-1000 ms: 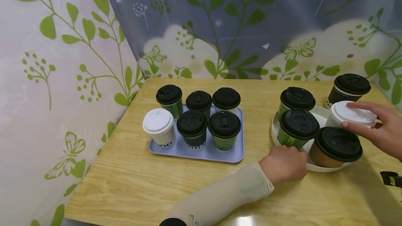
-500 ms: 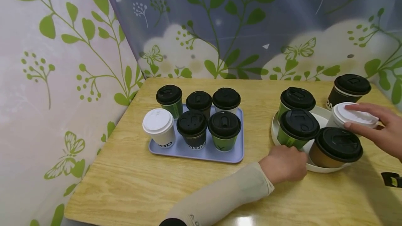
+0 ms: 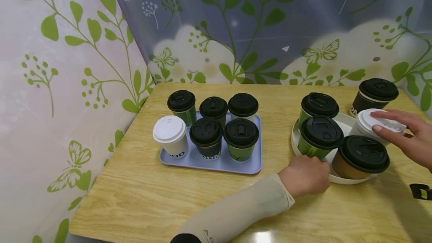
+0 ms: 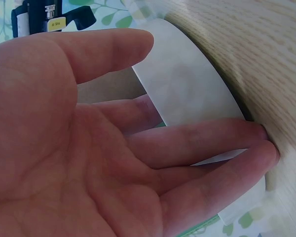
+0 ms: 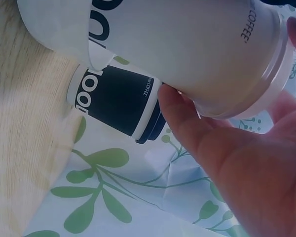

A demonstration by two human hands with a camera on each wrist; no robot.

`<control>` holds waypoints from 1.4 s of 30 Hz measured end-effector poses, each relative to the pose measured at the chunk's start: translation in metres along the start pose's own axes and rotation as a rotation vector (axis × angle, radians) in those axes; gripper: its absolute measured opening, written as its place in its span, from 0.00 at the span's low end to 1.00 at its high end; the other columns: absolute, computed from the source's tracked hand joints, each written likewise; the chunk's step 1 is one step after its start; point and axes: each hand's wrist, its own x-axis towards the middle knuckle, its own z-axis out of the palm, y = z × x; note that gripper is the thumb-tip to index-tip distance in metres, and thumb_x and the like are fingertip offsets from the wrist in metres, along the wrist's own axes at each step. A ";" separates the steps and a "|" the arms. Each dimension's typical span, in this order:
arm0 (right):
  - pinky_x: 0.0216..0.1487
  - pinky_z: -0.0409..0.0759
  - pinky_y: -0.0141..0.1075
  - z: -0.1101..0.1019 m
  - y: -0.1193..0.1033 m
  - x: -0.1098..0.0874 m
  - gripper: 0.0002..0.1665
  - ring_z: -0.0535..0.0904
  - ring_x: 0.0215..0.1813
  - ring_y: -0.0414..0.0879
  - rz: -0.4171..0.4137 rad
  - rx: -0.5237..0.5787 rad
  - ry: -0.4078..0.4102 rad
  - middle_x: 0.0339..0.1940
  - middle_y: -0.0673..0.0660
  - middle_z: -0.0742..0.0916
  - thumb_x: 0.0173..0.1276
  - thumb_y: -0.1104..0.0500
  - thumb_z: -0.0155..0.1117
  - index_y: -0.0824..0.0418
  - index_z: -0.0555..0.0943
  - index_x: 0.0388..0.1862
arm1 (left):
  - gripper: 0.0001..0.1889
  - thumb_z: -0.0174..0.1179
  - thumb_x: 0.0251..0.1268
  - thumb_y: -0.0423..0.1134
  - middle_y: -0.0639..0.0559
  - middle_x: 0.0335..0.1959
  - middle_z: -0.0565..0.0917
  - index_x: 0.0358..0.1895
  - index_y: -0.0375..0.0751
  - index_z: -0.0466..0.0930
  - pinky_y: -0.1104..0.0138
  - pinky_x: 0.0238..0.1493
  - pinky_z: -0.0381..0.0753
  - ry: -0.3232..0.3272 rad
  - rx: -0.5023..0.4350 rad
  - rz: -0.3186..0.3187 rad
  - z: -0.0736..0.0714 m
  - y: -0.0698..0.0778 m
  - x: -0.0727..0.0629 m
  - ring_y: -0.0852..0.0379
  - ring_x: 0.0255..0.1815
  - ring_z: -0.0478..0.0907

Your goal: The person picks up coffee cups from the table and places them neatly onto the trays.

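My left hand [image 3: 305,175] holds the near rim of a round white tray [image 3: 349,180]. In the left wrist view, its index finger goes inside the wall while the thumb and other fingers lie outside. My right hand [image 3: 413,134] grips a white paper coffee cup [image 5: 202,44] around its white lid, thumb on the near side. The cup stands upright at the tray's right side; its base is hidden in the head view. Beside it on the tray are a brown cup [image 3: 351,166] and two green cups, one nearer [image 3: 312,149] and one behind [image 3: 303,117], all black-lidded.
Behind the tray, a black cup [image 3: 369,102] stands on the wooden table [image 3: 141,198]. To the left, a purple rectangular tray [image 3: 216,166] carries several lidded cups, among them a white one [image 3: 173,147]. Leaf-patterned cloth [image 3: 216,29] covers the walls.
The white cup and my right hand have shifted very slightly to the right. My right thumb has moved a little higher against the lid. My left hand has stayed in place.
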 end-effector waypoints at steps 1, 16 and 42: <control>0.65 0.52 0.79 0.000 0.000 0.000 0.35 0.44 0.79 0.81 0.000 -0.011 -0.002 0.80 0.80 0.53 0.81 0.49 0.57 0.70 0.65 0.76 | 0.09 0.56 0.77 0.49 0.64 0.33 0.84 0.36 0.60 0.83 0.66 0.27 0.76 0.000 -0.001 0.001 0.000 0.000 0.000 0.66 0.27 0.76; 0.64 0.52 0.80 -0.002 -0.002 0.002 0.31 0.46 0.79 0.79 -0.051 -0.024 0.028 0.79 0.80 0.58 0.82 0.52 0.56 0.69 0.69 0.74 | 0.11 0.55 0.77 0.48 0.64 0.30 0.83 0.35 0.60 0.84 0.66 0.25 0.76 -0.002 0.003 -0.001 -0.002 -0.001 -0.001 0.65 0.26 0.75; 0.61 0.56 0.81 -0.010 -0.005 0.000 0.34 0.46 0.76 0.83 -0.014 -0.060 -0.018 0.76 0.84 0.58 0.82 0.52 0.56 0.74 0.65 0.75 | 0.10 0.55 0.77 0.49 0.65 0.33 0.84 0.37 0.61 0.84 0.65 0.28 0.77 0.001 0.011 -0.010 -0.003 -0.002 0.000 0.65 0.28 0.77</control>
